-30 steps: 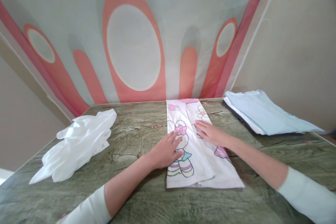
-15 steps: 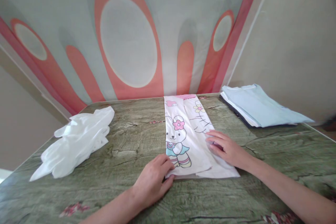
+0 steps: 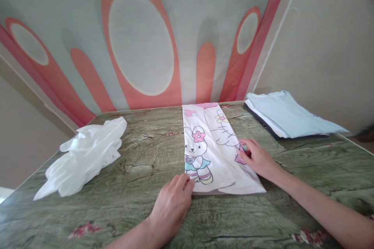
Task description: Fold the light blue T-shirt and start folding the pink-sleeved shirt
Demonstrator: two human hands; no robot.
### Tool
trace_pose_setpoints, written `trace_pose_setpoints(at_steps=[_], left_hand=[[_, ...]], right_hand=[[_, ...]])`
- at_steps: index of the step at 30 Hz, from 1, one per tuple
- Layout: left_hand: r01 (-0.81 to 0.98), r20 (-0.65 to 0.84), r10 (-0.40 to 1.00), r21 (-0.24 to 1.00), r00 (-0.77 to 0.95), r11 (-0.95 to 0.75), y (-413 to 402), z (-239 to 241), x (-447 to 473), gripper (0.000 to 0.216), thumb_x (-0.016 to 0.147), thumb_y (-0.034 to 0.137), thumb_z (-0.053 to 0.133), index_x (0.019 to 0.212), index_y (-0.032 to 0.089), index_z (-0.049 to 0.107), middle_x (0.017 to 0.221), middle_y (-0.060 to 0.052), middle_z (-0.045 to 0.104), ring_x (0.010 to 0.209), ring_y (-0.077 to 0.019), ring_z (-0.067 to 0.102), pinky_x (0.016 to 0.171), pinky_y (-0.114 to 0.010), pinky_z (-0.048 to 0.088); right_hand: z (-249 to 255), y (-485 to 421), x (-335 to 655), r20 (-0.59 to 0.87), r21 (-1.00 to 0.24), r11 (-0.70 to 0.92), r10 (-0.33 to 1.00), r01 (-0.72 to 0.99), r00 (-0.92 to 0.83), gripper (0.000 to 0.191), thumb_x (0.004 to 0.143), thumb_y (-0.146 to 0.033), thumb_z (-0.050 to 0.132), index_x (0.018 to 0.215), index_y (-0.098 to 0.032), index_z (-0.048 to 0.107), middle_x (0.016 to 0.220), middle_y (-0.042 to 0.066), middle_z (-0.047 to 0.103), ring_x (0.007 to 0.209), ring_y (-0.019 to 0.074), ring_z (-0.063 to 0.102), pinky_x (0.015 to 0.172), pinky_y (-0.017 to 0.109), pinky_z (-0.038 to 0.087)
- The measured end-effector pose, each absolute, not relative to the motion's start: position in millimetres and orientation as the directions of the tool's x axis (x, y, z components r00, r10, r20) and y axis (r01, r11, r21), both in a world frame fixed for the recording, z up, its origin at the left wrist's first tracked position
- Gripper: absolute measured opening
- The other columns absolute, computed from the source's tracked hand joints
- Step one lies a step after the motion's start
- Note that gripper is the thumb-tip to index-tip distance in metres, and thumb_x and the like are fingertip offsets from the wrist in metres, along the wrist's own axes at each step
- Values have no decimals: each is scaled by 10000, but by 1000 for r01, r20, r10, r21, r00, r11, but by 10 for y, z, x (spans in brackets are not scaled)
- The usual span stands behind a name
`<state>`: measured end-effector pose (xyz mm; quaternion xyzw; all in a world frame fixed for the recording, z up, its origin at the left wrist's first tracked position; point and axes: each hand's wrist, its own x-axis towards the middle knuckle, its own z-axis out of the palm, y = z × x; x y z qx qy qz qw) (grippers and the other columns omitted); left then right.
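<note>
A white garment with a cartoon bunny print (image 3: 214, 151) lies folded into a long strip down the middle of the green marbled table (image 3: 146, 155). My left hand (image 3: 172, 206) rests at the strip's near left corner, fingers curled onto the hem; whether they pinch the cloth is hidden. My right hand (image 3: 255, 157) lies flat on the strip's right edge, fingers stretched out and pressing the cloth down.
A crumpled white garment (image 3: 83, 157) lies at the left of the table. A stack of folded pale blue and white clothes (image 3: 288, 118) sits at the far right corner. A grey curtain with coral ovals (image 3: 140, 46) hangs behind the table's far edge.
Both hands slid from the strip's middle toward me. My left hand has reached the near left corner; my right hand sits on the right edge, a little farther up than half a second ago.
</note>
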<state>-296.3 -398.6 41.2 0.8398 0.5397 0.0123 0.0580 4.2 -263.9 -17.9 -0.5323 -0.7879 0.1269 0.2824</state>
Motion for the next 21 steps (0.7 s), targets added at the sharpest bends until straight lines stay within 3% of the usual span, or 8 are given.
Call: trace_pose_setpoints(at_steps=[5,10,13,16,21], left_hand=[[892,-22,897,112,442,-437,-3968,435,-2971,177,810,66,399,881,187,508,925,-55,528,807,-184,527,724,-306,482],[812,122,824,136,554,-567,-4045,461,-3059,168,839,84,381,890,188,504,895,-39,532,773,-163,526,673,-263,467],[809,78,818,121,569,-575,-4064,436,-3112,174,819,66,379,853,187,499,875,-34,531,727,-149,524,623,-238,453],[807,20,817,143,576,-573,-4055,398,-3131,161,815,71,382,832,182,497,881,-41,531,711,-155,519,614,-252,454],[805,84,835,226,544,-548,-4036,374,-3107,139,828,98,394,823,180,507,876,-50,526,793,-189,509,720,-322,460]], right_hand=[[-156,-2678,-14,296,-519,436,899,735,-324,358,812,-316,500,1153,-210,480,1102,95,507,768,195,581,738,356,480],[-117,-2689,-13,266,-597,435,900,674,-345,333,815,-253,500,1144,-204,497,1101,81,493,704,156,567,726,349,481],[-87,-2695,-5,264,-606,434,901,667,-346,314,819,-230,498,1132,-203,508,1096,76,492,716,152,567,739,350,482],[-69,-2701,-7,286,-574,463,886,675,-365,279,822,-218,495,1098,-202,528,1083,80,502,786,177,576,764,366,485],[17,-2802,-86,421,-434,592,800,679,-428,229,825,-161,488,1043,-183,556,1109,106,498,1013,234,523,885,408,444]])
